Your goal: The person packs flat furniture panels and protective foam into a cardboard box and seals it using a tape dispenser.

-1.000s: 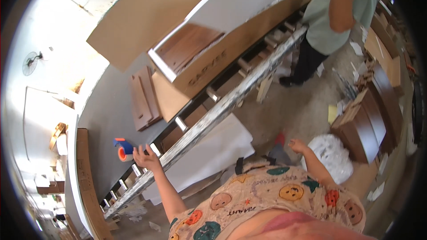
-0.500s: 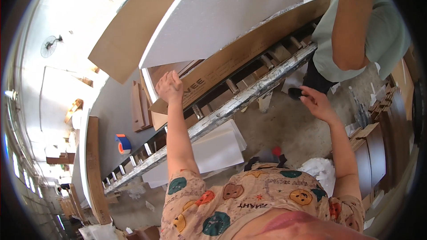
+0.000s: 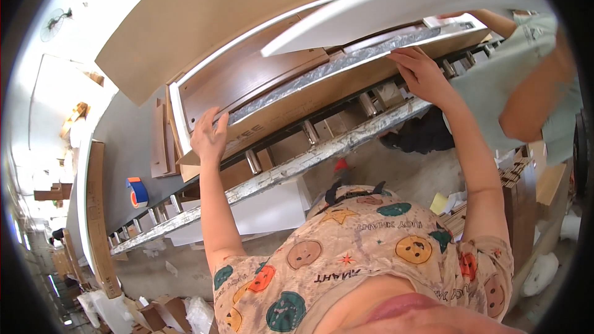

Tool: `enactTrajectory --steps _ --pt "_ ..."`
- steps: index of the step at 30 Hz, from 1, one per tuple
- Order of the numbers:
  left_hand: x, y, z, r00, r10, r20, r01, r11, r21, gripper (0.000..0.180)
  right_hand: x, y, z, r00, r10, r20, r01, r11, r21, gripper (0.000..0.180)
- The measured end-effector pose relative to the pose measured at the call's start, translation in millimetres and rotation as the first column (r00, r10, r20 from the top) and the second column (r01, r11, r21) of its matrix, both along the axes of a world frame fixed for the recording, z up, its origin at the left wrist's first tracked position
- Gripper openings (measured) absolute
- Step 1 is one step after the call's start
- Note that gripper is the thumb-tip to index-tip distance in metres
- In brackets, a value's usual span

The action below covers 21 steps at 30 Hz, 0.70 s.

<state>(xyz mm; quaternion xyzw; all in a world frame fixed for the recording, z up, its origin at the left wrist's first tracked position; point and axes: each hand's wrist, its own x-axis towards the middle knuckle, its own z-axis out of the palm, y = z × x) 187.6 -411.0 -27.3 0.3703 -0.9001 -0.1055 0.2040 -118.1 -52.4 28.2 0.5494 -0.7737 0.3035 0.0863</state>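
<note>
Lying on rollers [image 3: 309,133]: open carton [image 3: 346,89]; fan [image 3: 54,25] beyond.

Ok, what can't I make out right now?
All in the head view:
Far part of the brown boards: hidden behind the raised white sheet.
Right hand: whether it grips the box; its back hides the palm.
Co-worker's nearer arm: blurred, cut off at the dark right rim.
Fan: small, washed out by glare.
</note>
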Motion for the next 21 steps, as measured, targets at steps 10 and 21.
enactTrajectory --steps 10,21 --pt "-3.7 -10.4 3.3 0.989 0.144 -0.031 -0.138 0.980 0.145 0.038 -131.2 -67.3 -36.2 0.979 -0.060 -0.194 0.143 0.883 0.448 0.075" --pt "-92.0 0.7 5.0 0.964 -0.101 -0.247 0.134 0.984 0.121 0.030 -224.3 -89.4 -67.0 0.904 0.349 -0.247 -0.144 0.793 0.593 0.069"
